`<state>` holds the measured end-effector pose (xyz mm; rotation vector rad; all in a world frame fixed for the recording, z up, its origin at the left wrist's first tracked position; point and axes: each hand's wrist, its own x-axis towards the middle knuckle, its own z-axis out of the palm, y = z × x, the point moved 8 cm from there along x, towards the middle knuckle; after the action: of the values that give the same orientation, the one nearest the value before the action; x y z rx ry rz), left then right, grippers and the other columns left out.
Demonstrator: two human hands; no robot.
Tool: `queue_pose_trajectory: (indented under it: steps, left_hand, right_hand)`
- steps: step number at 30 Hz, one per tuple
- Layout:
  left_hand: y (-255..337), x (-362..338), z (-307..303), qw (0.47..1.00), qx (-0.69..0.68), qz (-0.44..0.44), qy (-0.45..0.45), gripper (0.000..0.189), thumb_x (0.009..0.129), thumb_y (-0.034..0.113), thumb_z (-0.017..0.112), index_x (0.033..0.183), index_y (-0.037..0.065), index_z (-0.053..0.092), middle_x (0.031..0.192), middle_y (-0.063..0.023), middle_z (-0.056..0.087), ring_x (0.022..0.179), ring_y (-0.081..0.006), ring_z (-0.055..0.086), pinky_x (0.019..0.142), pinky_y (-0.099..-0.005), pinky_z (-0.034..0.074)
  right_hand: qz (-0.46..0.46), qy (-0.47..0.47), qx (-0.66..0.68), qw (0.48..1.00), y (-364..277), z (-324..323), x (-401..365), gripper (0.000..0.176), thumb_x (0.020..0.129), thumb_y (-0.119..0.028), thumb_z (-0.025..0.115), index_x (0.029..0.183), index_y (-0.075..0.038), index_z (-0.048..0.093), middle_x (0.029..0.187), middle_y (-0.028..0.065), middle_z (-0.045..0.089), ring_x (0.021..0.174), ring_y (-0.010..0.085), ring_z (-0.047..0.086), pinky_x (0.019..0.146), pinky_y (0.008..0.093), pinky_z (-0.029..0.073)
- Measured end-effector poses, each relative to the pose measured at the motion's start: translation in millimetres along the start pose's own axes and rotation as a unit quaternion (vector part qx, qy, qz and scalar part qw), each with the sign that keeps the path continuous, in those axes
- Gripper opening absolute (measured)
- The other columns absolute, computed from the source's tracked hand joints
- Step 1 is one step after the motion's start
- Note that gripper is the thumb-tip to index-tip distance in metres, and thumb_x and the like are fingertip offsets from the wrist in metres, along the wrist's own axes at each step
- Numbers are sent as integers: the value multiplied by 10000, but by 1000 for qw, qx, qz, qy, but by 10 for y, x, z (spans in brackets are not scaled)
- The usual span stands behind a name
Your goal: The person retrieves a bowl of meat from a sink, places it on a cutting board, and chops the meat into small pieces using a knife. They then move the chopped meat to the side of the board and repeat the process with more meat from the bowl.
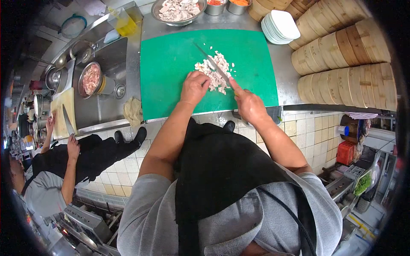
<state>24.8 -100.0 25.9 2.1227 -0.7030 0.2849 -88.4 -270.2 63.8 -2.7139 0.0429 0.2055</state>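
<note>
A pile of chopped pale meat lies on the green cutting board, with small bits scattered around it. My right hand is closed round the handle of a kitchen knife. The blade points up and left across the pile, its tip beyond the meat on the board. My left hand rests at the pile's lower left edge, fingers curled in and thumb beside them. Whatever lies under those fingertips is hidden.
A bowl of cut meat and metal tubs stand behind the board. White plates and bamboo steamers are stacked at the right. Left are a sink, a cloth and a co-worker's hand with another knife.
</note>
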Motion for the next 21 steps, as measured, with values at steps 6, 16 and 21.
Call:
queue_pose_trajectory:
  steps: [6, 16, 21]
  left_hand:
    - [26, 2, -21, 1000, -1, 20, 10, 111, 770, 60, 809, 861, 77, 748, 942, -79, 713, 916, -308, 666, 826, -403, 548]
    - [23, -48, -99, 1000, 8, 13, 15, 135, 771, 67, 823, 889, 82, 758, 978, -82, 713, 935, -306, 667, 835, -403, 548]
    - [-28, -105, -106, 1000, -5, -16, 20, 118, 782, 83, 822, 884, 88, 763, 975, -81, 713, 934, -306, 671, 824, -400, 557]
  right_hand:
    - [-13, -7, -13, 1000, 84, 53, 87, 727, 951, -98, 592, 1606, -269, 325, 982, 235, 696, 862, 418, 698, 798, 512, 560]
    - [-32, 7, 32, 999, -101, -31, -2, 723, 961, -99, 579, 1606, -298, 320, 954, 236, 687, 831, 435, 687, 760, 539, 554]
    - [-27, -32, 18, 999, -80, 155, -51, 717, 963, -98, 565, 1607, -293, 318, 977, 234, 694, 855, 432, 693, 784, 531, 556]
